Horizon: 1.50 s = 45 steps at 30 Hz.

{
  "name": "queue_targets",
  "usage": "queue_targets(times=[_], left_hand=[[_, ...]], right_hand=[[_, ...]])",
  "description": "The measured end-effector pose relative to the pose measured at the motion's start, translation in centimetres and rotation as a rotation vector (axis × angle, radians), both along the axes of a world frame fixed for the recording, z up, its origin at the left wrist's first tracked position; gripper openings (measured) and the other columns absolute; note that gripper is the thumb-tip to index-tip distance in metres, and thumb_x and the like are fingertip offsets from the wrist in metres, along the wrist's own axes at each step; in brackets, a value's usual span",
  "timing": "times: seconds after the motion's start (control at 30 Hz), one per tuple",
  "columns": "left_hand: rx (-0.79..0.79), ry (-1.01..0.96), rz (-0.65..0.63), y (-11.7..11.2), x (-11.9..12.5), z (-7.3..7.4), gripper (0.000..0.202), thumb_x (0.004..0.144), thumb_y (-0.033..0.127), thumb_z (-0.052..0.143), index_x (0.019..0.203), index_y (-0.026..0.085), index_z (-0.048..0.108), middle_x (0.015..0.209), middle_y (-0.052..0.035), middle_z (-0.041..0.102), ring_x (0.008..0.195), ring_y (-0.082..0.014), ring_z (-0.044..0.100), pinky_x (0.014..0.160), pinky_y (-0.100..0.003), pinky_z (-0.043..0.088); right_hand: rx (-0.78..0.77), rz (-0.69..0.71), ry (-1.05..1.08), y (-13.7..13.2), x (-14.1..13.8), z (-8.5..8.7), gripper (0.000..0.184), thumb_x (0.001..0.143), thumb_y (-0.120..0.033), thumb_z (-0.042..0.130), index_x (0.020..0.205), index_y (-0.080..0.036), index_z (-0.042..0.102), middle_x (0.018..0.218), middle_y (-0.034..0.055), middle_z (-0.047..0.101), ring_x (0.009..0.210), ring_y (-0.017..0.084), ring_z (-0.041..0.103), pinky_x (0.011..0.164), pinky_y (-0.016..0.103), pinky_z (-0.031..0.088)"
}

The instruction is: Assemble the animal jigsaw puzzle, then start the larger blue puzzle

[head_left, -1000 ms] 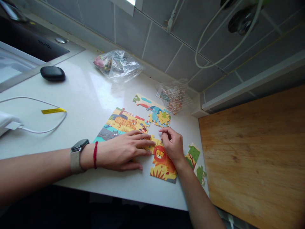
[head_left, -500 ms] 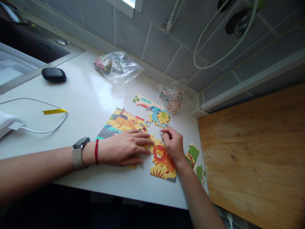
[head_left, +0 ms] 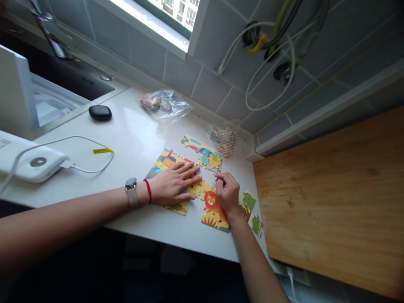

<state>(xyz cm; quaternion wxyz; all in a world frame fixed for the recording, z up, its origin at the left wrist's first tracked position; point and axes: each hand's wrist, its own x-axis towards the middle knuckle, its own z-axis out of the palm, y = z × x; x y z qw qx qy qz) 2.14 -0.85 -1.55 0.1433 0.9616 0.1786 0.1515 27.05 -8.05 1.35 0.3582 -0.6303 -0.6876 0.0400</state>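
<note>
Pin puzzle [head_left: 164, 162] flat on desk [head_left: 132, 126] with spread left hand [head_left: 172, 185], then nudge lion piece [head_left: 212, 207], pinched at its edge by right hand [head_left: 227, 193], squarely into joint.

My left forearm [head_left: 78, 219] enters from the left with its wrist straight, and my left hand [head_left: 172, 187] lies palm down, fingers extended and slightly spread. My right forearm [head_left: 252, 256] rises from the lower edge; my right hand [head_left: 227, 194] sits knuckles up, fingers curled in, thumb against forefinger.
</note>
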Motion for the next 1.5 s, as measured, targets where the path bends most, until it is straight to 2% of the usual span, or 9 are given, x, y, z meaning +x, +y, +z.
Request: queue_targets(times=[0.1,0.17,0.27,0.33,0.5,0.73,1.07,1.3,1.5], left_hand=[[0.014,0.006,0.051,-0.2,0.2,-0.1,0.076,0.104,0.071,0.04,0.163,0.024,0.041,0.171,-0.0119,0.034,0.159,-0.0377,0.027,0.128,-0.057,0.021],[0.012,0.026,0.047,-0.2,0.2,0.0,0.078,0.103,0.072,0.04,0.163,0.022,0.04,0.17,-0.0127,0.034,0.159,-0.0382,0.028,0.127,-0.058,0.022],[-0.01,0.05,0.07,-0.3,-0.1,0.4,0.082,0.103,0.071,0.04,0.164,0.016,0.037,0.171,-0.0152,0.03,0.159,-0.0392,0.027,0.127,-0.059,0.021],[-0.025,0.053,0.106,-0.4,-0.4,0.6,0.082,0.103,0.071,0.04,0.164,0.016,0.036,0.172,-0.016,0.029,0.159,-0.0399,0.026,0.126,-0.06,0.021],[-0.035,0.066,0.156,-0.3,-1.7,0.7,0.077,0.103,0.068,0.044,0.164,0.022,0.039,0.171,-0.0159,0.03,0.159,-0.0411,0.027,0.125,-0.061,0.02],[-0.032,0.078,0.176,0.2,-4.4,0.8,0.076,0.103,0.066,0.044,0.163,0.02,0.04,0.172,-0.0145,0.029,0.16,-0.0415,0.023,0.127,-0.059,0.017],[-0.072,0.136,0.211,1.2,-8.0,0.7,0.082,0.103,0.066,0.039,0.167,0.014,0.031,0.174,-0.0155,0.019,0.162,-0.0371,0.02,0.128,-0.057,0.016],[-0.126,0.176,0.192,1.9,-8.1,0.7,0.085,0.1,0.067,0.044,0.166,0.015,0.032,0.173,-0.0174,0.02,0.161,-0.0395,0.021,0.127,-0.058,0.017],[-0.223,0.354,0.177,2.9,-6.9,2.4,0.101,0.088,0.072,0.058,0.166,0.015,0.032,0.173,-0.0192,0.017,0.161,-0.0446,0.018,0.122,-0.066,0.026]], right_hand=[[0.005,-0.024,-0.127,-1.5,-1.0,-0.1,0.026,0.1,-0.032,0.052,0.108,-0.019,0.074,0.102,0.0108,0.073,0.102,0.026,0.065,0.096,0.044,0.054],[-0.08,-0.081,-0.17,-3.2,-1.6,-0.7,0.04,0.104,-0.041,0.049,0.129,-0.017,0.069,0.127,0.0155,0.069,0.122,0.028,0.061,0.11,0.049,0.048],[-0.325,-0.171,-0.266,-6.0,-2.0,-1.5,0.062,0.108,-0.054,0.036,0.156,-0.018,0.05,0.165,0.0163,0.044,0.153,0.031,0.038,0.125,0.053,0.033],[-0.479,-0.212,-0.338,-7.4,-2.1,-1.5,0.068,0.108,-0.058,0.031,0.164,-0.02,0.038,0.175,0.0118,0.027,0.162,0.032,0.02,0.129,0.056,0.023],[-0.659,-0.253,-0.38,-8.3,-2.3,-0.2,0.07,0.109,-0.058,0.027,0.169,-0.023,0.024,0.178,0.0059,0.011,0.165,0.032,0.004,0.132,0.057,0.011],[-0.676,-0.28,-0.41,-8.0,-2.9,0.2,0.07,0.109,-0.057,0.027,0.17,-0.022,0.023,0.178,0.0052,0.01,0.165,0.03,0.004,0.132,0.054,0.011],[-0.661,-0.369,-0.444,-8.3,-3.2,-0.2,0.074,0.108,-0.06,0.029,0.169,-0.018,0.024,0.177,0.0081,0.013,0.164,0.034,0.007,0.131,0.056,0.014],[-0.677,-0.407,-0.468,-8.3,-3.7,0.2,0.072,0.108,-0.06,0.026,0.169,-0.021,0.025,0.177,0.0075,0.014,0.164,0.034,0.009,0.13,0.059,0.011],[-0.652,-0.43,-0.448,-8.2,-4.0,0.2,0.072,0.108,-0.057,0.03,0.168,-0.018,0.029,0.177,0.0089,0.018,0.164,0.035,0.01,0.131,0.057,0.011]])
